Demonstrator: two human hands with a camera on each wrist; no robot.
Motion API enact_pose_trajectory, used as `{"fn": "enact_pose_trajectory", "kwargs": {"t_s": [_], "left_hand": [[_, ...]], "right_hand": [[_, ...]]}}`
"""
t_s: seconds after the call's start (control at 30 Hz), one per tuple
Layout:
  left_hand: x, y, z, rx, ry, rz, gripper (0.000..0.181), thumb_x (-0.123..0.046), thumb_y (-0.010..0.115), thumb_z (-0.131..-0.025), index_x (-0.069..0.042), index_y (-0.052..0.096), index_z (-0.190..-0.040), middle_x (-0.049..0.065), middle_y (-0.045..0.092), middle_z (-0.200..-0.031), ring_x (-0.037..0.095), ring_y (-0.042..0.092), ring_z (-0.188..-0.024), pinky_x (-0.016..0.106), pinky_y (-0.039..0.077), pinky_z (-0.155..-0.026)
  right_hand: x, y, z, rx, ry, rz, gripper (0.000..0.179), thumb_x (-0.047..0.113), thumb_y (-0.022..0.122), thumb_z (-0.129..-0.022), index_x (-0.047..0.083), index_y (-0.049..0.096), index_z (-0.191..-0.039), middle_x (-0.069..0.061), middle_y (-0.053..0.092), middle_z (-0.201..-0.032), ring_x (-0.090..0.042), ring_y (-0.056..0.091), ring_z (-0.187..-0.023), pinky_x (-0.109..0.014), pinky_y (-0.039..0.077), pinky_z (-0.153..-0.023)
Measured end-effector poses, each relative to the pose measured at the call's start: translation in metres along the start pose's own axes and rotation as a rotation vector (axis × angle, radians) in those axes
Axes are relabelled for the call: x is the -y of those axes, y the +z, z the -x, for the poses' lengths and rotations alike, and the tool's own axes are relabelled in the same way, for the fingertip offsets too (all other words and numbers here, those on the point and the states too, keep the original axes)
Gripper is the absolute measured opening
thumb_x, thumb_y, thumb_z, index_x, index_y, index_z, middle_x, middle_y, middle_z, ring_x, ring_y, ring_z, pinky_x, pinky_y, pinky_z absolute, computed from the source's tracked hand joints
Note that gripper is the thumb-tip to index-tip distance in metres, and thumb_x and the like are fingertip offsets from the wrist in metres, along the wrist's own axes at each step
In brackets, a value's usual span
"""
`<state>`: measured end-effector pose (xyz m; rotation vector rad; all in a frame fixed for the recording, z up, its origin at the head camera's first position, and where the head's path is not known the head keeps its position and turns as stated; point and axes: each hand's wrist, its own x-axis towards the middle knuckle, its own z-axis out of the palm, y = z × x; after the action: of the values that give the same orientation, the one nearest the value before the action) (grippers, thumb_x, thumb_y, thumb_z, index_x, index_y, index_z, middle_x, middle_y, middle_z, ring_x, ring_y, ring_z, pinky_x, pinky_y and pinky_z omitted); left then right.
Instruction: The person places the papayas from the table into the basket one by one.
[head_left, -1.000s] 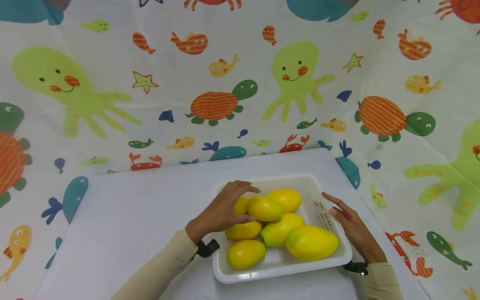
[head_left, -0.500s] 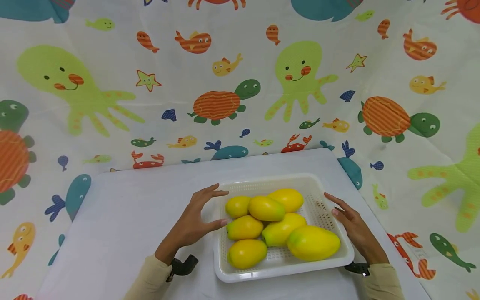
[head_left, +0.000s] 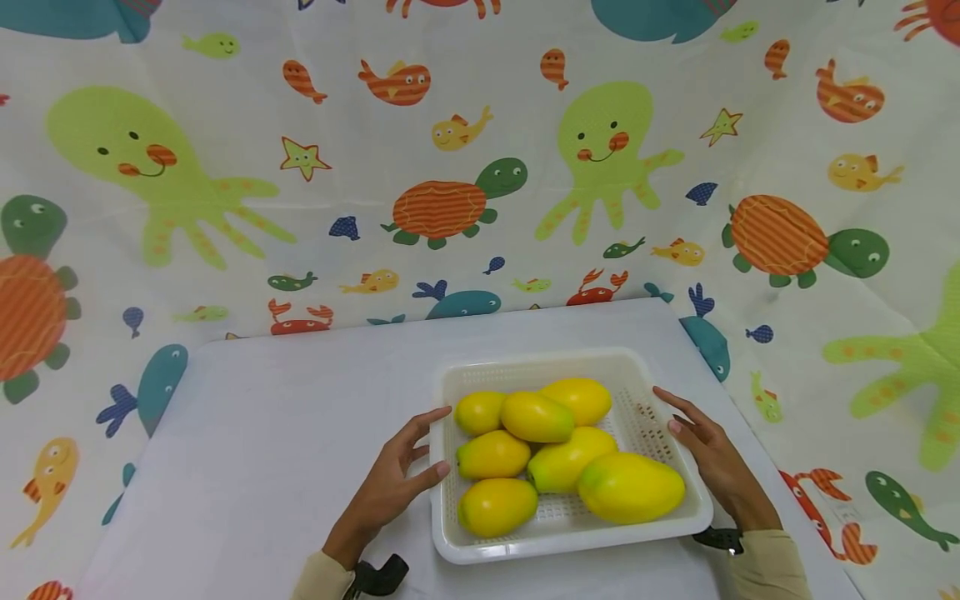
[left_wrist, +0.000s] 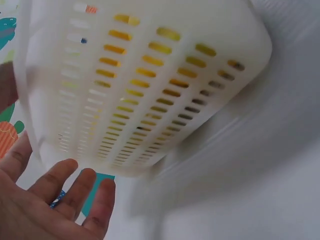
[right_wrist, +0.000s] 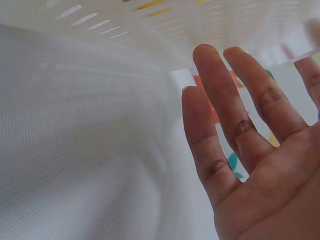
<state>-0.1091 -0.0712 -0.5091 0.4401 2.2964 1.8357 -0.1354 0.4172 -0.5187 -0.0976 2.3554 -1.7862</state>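
Note:
A white perforated plastic basket (head_left: 525, 548) holds several smooth yellow fruits (head_left: 536, 417), mango-like with greenish tips; a larger one (head_left: 632, 487) lies at the front right. My left hand (head_left: 384, 492) is at the basket's left side, thumb and index fingertip right at the rim. In the left wrist view its lower fingers (left_wrist: 100, 207) spread below the slotted wall (left_wrist: 137, 85). On the opposite side my right hand (head_left: 716, 462) has its thumb and index finger by the right rim. The right wrist view shows nearly straight fingers (right_wrist: 215, 85) under the basket's edge.
A white cloth covers the table (head_left: 247, 467). Behind and to the right hangs a curtain (head_left: 465, 100) printed with sea animals. Each wrist carries a black strap; the left one has a black piece (head_left: 382, 575) jutting out.
My left hand has drawn back leftward from over the fruits, dropped beside the basket and come up to its left rim. The right hand stays at the right rim.

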Motion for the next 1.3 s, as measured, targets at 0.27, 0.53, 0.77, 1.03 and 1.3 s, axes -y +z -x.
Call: {"fn": "enact_pose_trajectory", "kwargs": {"t_s": [0.27, 0.53, 0.77, 1.03, 1.3], "left_hand": [[0.002, 0.001, 0.005, -0.006, -0.012, 0.059, 0.067, -0.013, 0.062, -0.107, -0.025, 0.034, -0.166, -0.003, 0.033, -0.174, 0.036, 0.038, -0.158, 0.057, 0.041, -0.123], [0.006, -0.016, 0.014, 0.006, -0.029, 0.147, 0.067, -0.010, 0.058, -0.108, -0.027, 0.031, -0.167, 0.010, 0.034, -0.173, 0.043, 0.045, -0.151, 0.026, 0.054, -0.110], [0.008, -0.036, 0.022, -0.034, -0.044, 0.089, 0.067, -0.012, 0.059, -0.109, -0.033, 0.031, -0.166, 0.006, 0.029, -0.176, 0.037, 0.040, -0.156, 0.027, 0.050, -0.114], [0.009, -0.059, 0.029, -0.049, -0.044, 0.069, 0.068, -0.011, 0.057, -0.109, -0.030, 0.029, -0.168, 0.007, 0.027, -0.177, 0.035, 0.040, -0.156, 0.021, 0.051, -0.111], [0.012, -0.083, 0.039, -0.068, -0.052, 0.038, 0.067, -0.012, 0.055, -0.110, -0.030, 0.027, -0.168, 0.010, 0.026, -0.177, 0.021, 0.051, -0.149, 0.034, 0.059, -0.104]], "right_hand": [[0.001, 0.004, -0.004, 0.012, -0.006, -0.001, 0.055, 0.029, 0.050, -0.114, 0.028, 0.035, -0.167, 0.020, 0.055, -0.150, -0.004, 0.070, -0.116, -0.040, 0.065, -0.090], [0.008, 0.020, -0.016, 0.030, -0.005, 0.018, 0.054, 0.031, 0.051, -0.113, 0.029, 0.038, -0.166, 0.000, 0.055, -0.158, -0.008, 0.069, -0.116, -0.038, 0.065, -0.092], [0.012, 0.039, -0.029, 0.056, -0.036, 0.022, 0.053, 0.031, 0.052, -0.113, 0.029, 0.039, -0.165, -0.013, 0.054, -0.160, -0.014, 0.070, -0.116, -0.037, 0.064, -0.092], [0.014, 0.060, -0.040, 0.082, -0.068, 0.010, 0.053, 0.032, 0.054, -0.112, 0.028, 0.041, -0.164, -0.019, 0.054, -0.158, -0.021, 0.070, -0.116, -0.036, 0.064, -0.093], [0.021, 0.084, -0.054, 0.111, -0.093, -0.009, 0.052, 0.031, 0.057, -0.111, 0.030, 0.044, -0.162, -0.016, 0.059, -0.153, -0.028, 0.068, -0.118, -0.034, 0.063, -0.096]]}}
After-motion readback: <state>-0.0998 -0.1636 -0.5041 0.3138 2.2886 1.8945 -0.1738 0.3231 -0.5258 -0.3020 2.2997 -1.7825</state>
